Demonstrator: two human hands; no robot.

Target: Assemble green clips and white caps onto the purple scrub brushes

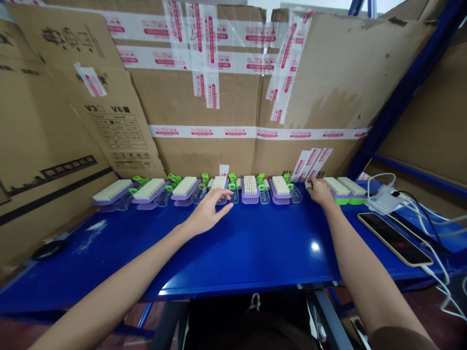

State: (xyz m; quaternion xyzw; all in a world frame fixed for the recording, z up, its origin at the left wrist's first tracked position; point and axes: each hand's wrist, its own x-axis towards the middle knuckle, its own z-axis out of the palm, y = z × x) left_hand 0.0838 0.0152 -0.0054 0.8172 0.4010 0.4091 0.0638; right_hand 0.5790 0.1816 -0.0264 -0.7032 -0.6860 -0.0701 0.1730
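My left hand (208,212) hovers over the middle of the row with its fingers apart and nothing in them. It partly covers a purple scrub brush (219,183) with pale bristles facing up. At the right end of the row, my right hand (321,191) has its fingers closed at a small pale cylinder (308,185), mostly hidden by them. Left of it lies another purple brush (280,185), with a green clip (286,178) and a clear plastic piece (296,194) beside it. Green-based brushes (342,190) stand just right of my right hand.
Several more purple brushes (150,189) line the back of the blue table (248,248). Taped cardboard (204,107) walls in the rear. A phone (394,239), a white charger (385,199) and cables lie at the right. A black round object (49,250) sits at the left.
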